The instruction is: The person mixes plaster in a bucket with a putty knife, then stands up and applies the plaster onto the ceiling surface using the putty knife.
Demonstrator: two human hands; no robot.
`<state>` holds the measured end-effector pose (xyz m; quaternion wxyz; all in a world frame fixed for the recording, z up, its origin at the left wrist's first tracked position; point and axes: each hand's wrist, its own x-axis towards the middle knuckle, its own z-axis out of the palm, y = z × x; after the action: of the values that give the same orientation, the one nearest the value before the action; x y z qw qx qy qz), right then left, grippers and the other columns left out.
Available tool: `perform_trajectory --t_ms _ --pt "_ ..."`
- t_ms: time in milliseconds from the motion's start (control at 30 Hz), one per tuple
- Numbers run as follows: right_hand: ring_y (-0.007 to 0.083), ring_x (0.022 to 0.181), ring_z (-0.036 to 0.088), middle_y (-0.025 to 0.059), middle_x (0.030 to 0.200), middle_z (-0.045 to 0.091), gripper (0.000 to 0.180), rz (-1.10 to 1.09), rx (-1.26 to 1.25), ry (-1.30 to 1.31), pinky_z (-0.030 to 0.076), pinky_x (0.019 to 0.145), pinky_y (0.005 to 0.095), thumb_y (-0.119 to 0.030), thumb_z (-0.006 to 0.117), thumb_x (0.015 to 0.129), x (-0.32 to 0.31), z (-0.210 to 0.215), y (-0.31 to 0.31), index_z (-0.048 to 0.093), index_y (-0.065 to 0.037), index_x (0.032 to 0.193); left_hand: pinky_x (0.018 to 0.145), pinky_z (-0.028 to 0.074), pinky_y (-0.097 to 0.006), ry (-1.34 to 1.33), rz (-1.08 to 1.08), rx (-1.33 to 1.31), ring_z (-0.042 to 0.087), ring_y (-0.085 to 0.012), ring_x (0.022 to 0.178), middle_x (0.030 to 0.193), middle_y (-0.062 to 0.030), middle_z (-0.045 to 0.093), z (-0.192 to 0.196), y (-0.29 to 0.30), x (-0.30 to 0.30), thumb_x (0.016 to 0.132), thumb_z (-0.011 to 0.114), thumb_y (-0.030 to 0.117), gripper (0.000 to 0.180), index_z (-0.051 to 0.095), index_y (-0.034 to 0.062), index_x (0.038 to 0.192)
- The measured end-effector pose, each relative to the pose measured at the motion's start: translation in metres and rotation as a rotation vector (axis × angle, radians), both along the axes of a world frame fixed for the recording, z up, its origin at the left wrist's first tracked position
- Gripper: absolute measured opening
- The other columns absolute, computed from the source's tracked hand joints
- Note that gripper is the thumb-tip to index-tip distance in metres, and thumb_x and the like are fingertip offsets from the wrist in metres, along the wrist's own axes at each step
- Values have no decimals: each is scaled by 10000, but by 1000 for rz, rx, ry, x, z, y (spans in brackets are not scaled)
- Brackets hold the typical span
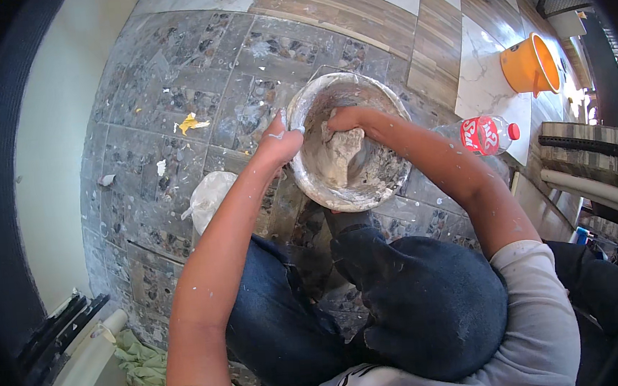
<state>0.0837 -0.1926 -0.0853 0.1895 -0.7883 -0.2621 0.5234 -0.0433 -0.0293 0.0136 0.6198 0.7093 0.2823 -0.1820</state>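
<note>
The left hand (281, 143) pinches the rim of a round, whitish-crusted bucket (304, 182); inside, the right hand (347, 119) clasps a pale caked lump (348, 152). Spattered grey floor tiles (135, 148) spread around, a clear red-labelled plastic bottle (482, 136) and orange plastic pail (520, 67) at right.

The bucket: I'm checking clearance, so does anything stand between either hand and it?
Nothing visible does. The left hand meets the bucket at its rim, the right hand is inside; a red-capped bottle is to the right, beyond the right forearm.
</note>
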Motion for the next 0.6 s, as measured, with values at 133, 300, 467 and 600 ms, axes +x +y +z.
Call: perform_trajectory --t_ms 133,300,467,600 --pt "340 941 624 259 1032 636 460 -455 -8 137 486 824 407 -216 636 717 -4 2 -10 613 76 1071 926 416 -346 37 -27 -35 540 -283 1094 1199 -185 561 3 1 1 773 461 45 568 392 3 1336" --pt "359 915 626 255 973 634 363 -207 46 -429 493 813 421 -196 646 720 -11 58 -18 634 47 990 951 395 -353 -23 -99 -55 514 -271 1127 1245 -174 533 -19 7 4 797 455 72 586 351 22 1371" --pt "394 855 619 244 850 624 229 135 68 -741 503 788 456 -171 607 733 -44 106 -3 642 11 868 964 383 -367 49 -112 -65 496 -265 1150 1280 -168 511 -24 10 6 803 453 105 619 315 52 1404" --pt "382 772 631 217 759 629 159 323 38 -659 515 705 450 -115 597 683 -62 102 1 654 3 773 966 390 -349 -26 -78 -18 509 -302 1156 1297 -218 491 -16 10 4 753 438 65 660 297 -3 1395"
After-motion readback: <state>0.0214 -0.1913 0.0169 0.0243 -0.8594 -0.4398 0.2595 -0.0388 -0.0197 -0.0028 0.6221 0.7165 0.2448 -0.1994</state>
